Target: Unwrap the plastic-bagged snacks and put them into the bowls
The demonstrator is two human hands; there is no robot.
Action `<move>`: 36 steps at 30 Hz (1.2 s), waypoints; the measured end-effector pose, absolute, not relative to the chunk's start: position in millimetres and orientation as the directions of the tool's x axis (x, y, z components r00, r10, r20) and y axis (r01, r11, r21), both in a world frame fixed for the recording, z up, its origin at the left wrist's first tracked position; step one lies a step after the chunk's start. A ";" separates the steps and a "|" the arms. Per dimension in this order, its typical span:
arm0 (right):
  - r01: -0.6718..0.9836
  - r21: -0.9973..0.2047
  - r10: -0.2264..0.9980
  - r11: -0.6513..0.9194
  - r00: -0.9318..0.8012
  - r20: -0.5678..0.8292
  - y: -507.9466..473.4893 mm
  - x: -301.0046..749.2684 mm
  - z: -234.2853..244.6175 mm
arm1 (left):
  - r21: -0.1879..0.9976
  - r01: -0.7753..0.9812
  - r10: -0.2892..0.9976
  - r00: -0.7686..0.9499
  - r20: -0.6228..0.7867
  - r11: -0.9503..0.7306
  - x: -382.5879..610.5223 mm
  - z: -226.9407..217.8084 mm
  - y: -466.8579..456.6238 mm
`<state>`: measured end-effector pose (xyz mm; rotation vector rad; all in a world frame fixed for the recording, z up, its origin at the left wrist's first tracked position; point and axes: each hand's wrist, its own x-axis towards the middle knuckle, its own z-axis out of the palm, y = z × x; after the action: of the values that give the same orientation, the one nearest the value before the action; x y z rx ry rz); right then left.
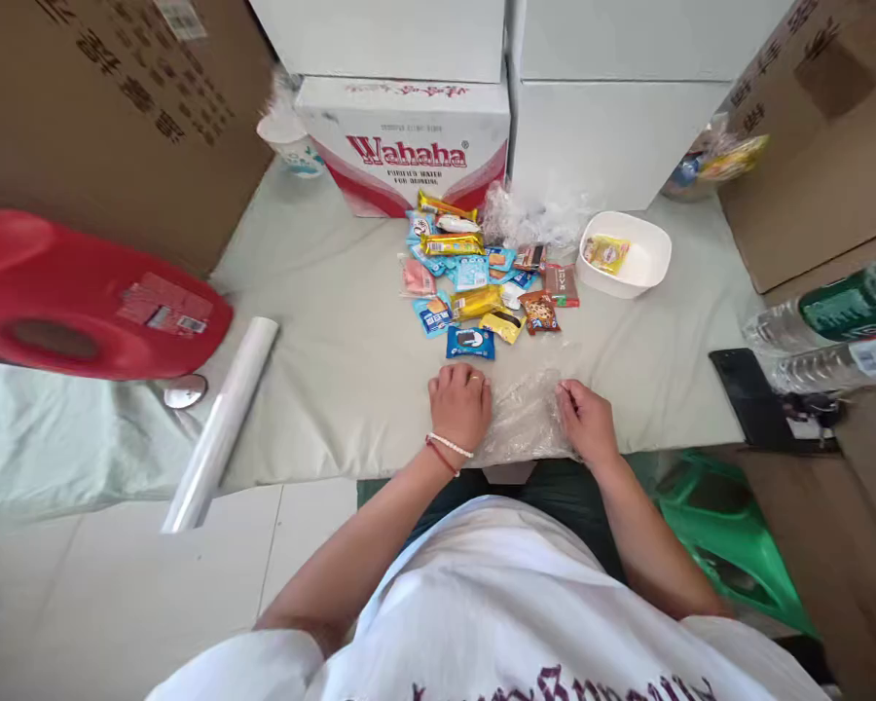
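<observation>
A thin, wrinkled sheet of clear plastic film (520, 421) lies at the table's front edge, between my two hands; whether it is a bag I cannot tell. My right hand (588, 421) is closed, pinching the film's right side between thumb and fingers. My left hand (459, 404) rests knuckles up with curled fingers at the film's left edge, its fingertips hidden underneath. Just beyond my left hand lies a blue snack packet (471, 343). Behind it spreads a loose pile of small wrapped snacks, among them a yellow packet (477, 302) and a brown cookie packet (539, 313).
A white bowl (661, 255) holds a yellow packet. Crumpled clear plastic (526, 216) lies before the white cartons. At left are a plastic roll (223, 424) and a red jug (94, 292); at right, bottles (810, 316) and a black phone (748, 394). A green stool (737, 526) stands below.
</observation>
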<state>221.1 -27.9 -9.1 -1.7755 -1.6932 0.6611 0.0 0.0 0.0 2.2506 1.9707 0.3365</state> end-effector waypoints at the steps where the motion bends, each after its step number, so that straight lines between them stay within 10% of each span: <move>1: 0.707 -0.707 0.996 -0.012 0.068 0.051 -27.9 220.3 -9.3 | 0.248 0.960 0.989 0.112 0.091 -0.132 1.3 0.6 -1.6; 9: 0.711 -0.703 0.990 0.016 0.085 0.108 -29.0 217.4 -10.6 | 0.256 0.937 0.971 0.220 0.097 -0.238 15.9 -1.5 2.3; 17: 0.607 -0.793 0.989 -0.053 0.141 0.042 -29.6 217.7 -9.5 | 0.534 0.823 0.937 -0.318 0.146 0.196 -46.2 -2.1 12.4; 24: 0.752 -0.659 0.999 -0.002 0.029 0.030 -15.4 198.1 -6.5 | 0.203 0.881 0.904 -0.423 -0.067 0.427 -85.3 1.4 6.5; 30: 0.809 -0.585 0.998 -0.057 0.032 -0.053 -11.0 198.9 -2.0 | 0.270 0.946 0.949 -0.238 0.207 0.179 -86.7 -15.8 -2.7; 36: 0.781 -0.613 0.993 -0.118 0.085 -0.083 -16.0 205.8 -1.3 | 0.178 0.856 0.817 0.372 0.441 -0.486 -101.7 -31.8 -12.7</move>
<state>205.8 -16.0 -1.3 -1.9578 -1.7459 0.6900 -101.7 -12.7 -31.8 2.6682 1.6295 0.7801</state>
